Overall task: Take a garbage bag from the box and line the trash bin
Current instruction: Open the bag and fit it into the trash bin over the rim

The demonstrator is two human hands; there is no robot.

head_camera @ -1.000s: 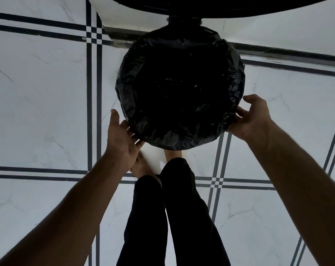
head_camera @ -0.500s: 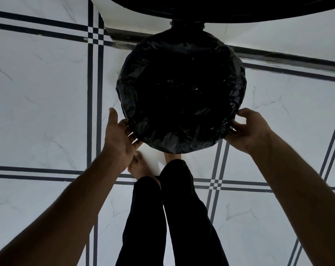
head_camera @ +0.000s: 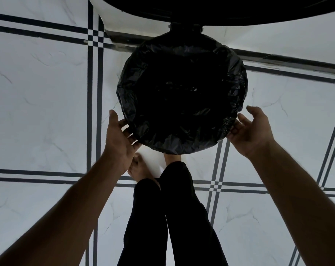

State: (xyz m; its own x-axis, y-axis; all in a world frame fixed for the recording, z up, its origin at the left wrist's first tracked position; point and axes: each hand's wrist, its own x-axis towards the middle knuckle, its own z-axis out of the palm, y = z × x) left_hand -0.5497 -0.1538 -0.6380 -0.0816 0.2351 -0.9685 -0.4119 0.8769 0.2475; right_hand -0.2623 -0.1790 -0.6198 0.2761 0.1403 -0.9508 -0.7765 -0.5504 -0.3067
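the white marble-look tiled floor (head_camera: 38, 104) with dark double stripes fills the view. on it stands the round trash bin (head_camera: 186, 30), of which only a dark hinge part shows at its far edge; the rest is covered. the crinkled black plastic garbage bag (head_camera: 182, 96) sits in the bin with its mouth folded out over the rim all the way round, the shiny plastic wrinkled along the edge and the inside too dark to read. a wide dark curved shape (head_camera: 230, 8), perhaps the bin's raised lid, crosses the top of the view above the bin.

the person's black trouser legs (head_camera: 172, 217) run down the middle, with bare feet (head_camera: 141, 167) just in front of the bin, partly under its near edge.

the left hand (head_camera: 118, 139) is at the bin's near-left edge, its grip open: thumb raised, fingers straight and touching the folded bag edge from below. the right hand (head_camera: 253, 129) is at the near-right edge, palm turned up and fingers loosely spread, fingertips at or just beside the bag's edge, pinching nothing.
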